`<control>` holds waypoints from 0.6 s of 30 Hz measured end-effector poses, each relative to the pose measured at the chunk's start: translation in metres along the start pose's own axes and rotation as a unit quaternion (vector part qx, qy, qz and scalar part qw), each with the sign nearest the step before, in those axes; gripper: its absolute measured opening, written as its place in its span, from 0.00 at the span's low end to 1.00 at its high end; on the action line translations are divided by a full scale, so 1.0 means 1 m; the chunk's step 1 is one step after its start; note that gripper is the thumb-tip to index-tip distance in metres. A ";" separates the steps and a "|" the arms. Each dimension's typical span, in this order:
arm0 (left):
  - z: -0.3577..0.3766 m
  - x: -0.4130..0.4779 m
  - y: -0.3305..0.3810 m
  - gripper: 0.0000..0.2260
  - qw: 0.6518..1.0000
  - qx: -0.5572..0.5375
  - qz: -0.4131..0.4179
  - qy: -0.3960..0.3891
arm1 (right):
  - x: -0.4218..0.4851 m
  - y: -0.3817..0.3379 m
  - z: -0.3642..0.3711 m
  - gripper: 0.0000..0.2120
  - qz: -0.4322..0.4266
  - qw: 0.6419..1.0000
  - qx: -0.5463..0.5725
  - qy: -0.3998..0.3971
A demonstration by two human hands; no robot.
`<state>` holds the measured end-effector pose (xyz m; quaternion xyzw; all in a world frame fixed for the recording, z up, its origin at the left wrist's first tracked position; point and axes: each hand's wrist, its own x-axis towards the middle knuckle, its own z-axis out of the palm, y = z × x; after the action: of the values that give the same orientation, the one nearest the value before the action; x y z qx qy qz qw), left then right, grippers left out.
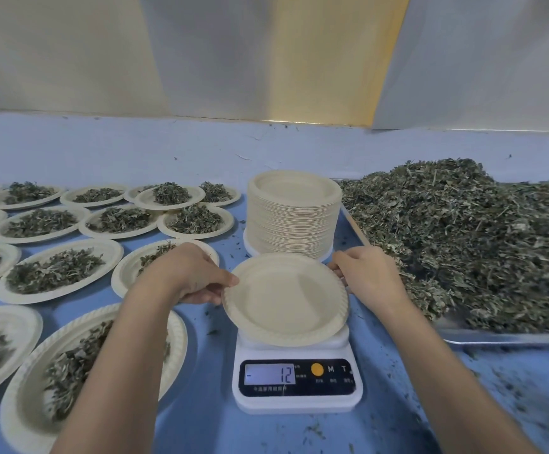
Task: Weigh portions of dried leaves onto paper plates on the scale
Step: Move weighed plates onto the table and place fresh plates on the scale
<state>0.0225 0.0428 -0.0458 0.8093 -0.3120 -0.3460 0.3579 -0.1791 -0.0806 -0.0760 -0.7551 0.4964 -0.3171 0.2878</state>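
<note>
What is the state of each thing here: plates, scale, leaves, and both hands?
scale, switched on, display reads minus 12.
empty plate, held over the scale, no leaves yet.
left hand, grips the empty plate's left rim.
right hand, pinches its right rim.
plate stack, upright, top plate empty.
filled plates, laid out at left, each holding leaves.
leaf heap, piled high at right.

1. The scale (297, 385) stands on the tabletop (201, 404), at the front middle.
2. An empty plate (286, 298) lies over the scale's platform. The left hand (189, 273) grips its left rim and the right hand (364, 273) grips its right rim.
3. A stack of plates (294, 217) stands just behind the scale.
4. Filled plates (60, 270) spread in rows to the left.
5. A tray (502, 338) on the right carries the heap of dried leaves (463, 231).
</note>
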 end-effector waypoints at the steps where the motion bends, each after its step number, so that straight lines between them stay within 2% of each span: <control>1: 0.001 0.001 0.000 0.09 1.000 0.005 -0.003 -0.003 | 0.000 0.001 0.000 0.18 0.001 1.000 -0.002 0.000; 4: 0.001 0.003 -0.002 0.10 1.000 0.019 -0.010 -0.003 | 0.001 0.003 0.001 0.18 -0.002 1.000 -0.005 0.006; 7: 0.000 0.006 -0.002 0.14 0.999 0.034 0.013 0.034 | 0.003 0.004 0.000 0.17 -0.001 1.000 -0.002 0.015; 10: 0.004 0.006 0.004 0.16 0.984 0.112 0.083 0.113 | 0.006 0.007 -0.003 0.13 -0.013 0.999 0.000 0.038; 13: 0.021 -0.003 0.015 0.11 0.948 0.170 0.167 0.212 | 0.010 0.015 -0.009 0.10 -0.022 0.997 -0.005 0.077; 15: 0.036 -0.011 0.024 0.09 0.938 0.147 0.229 0.214 | 0.014 0.023 -0.017 0.09 -0.020 0.995 -0.011 0.099; 18: 0.061 -0.019 0.040 0.10 0.948 0.069 0.274 0.147 | 0.021 0.039 -0.035 0.09 0.009 0.992 -0.036 0.117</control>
<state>-0.0462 0.0128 -0.0385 0.7568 -0.4892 -0.0895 0.4242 -0.2212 -0.1175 -0.0791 -0.7177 0.5449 -0.3829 0.2033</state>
